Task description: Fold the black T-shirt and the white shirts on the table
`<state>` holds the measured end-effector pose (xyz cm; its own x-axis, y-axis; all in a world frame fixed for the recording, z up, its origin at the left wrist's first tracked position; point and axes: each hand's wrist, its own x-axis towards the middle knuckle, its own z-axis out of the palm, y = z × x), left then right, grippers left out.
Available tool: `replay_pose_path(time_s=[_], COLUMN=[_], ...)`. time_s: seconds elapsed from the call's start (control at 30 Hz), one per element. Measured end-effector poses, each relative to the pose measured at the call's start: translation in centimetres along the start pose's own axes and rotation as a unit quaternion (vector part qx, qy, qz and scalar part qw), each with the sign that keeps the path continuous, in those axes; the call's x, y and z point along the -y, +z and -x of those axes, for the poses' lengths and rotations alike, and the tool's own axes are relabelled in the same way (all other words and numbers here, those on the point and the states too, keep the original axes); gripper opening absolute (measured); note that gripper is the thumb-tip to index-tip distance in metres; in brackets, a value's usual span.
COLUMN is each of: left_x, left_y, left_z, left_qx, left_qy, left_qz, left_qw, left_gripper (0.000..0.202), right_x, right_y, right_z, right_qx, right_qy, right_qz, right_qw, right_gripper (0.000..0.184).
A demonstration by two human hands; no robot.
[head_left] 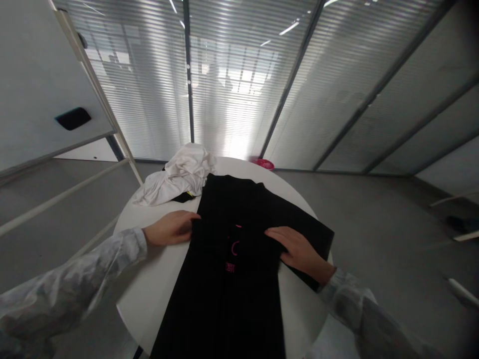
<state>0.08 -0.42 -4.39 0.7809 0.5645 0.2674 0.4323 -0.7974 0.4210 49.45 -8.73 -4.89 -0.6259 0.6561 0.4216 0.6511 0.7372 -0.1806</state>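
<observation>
A black T-shirt (250, 294) with pink print lies spread on the round white table (149, 279), its collar end away from me. The sleeve on the right sticks out over the table edge, while the left side runs in a straight line with no sleeve showing. My left hand (170, 228) pinches the shirt's left edge below the shoulder. On the right side of the chest, near the sleeve's base, my right hand (299, 252) is closed on the cloth, thumb and fingers partly curled under.
A crumpled white cloth (183, 172) sits at the table's far left, with something black and yellow beneath it. Behind the table shows a pink basket (265, 163). A whiteboard on a frame (71, 194) stands to the left, and glass partitions with blinds (239, 89) close off the back.
</observation>
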Motion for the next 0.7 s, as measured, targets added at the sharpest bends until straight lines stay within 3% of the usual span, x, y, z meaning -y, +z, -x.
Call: replay_pose_path(time_s=[0.1,0.3,0.53,0.7], left_x=[-0.2,-0.1,-0.2,-0.3], left_y=[0.6,0.1,0.2,0.6], left_z=[-0.2,-0.6,-0.5,-0.4], left_qx=[-0.028,-0.011,0.038,0.057], left_qy=[0.053,0.190,0.265,0.244], left_qz=[-0.081,-0.175,-0.093,-0.077], left_qw=[0.995,0.966,0.959,0.965], left_gripper=[0.061,0.057,0.049,0.032], right_x=[0.0,0.9,1.9,1.9], right_y=[-0.1,-1.0,-1.6,-0.9], right_z=[0.6,-0.2,-1.0,-0.8], right_qx=[-0.005,0.038,0.096,0.102], right_qy=[-0.077,-0.144,-0.163,-0.190], right_qz=[0.040,0.069,0.011,0.022], right_qw=[0.996,0.986,0.982,0.976], right_gripper=[0.066,0.069,0.069,0.054])
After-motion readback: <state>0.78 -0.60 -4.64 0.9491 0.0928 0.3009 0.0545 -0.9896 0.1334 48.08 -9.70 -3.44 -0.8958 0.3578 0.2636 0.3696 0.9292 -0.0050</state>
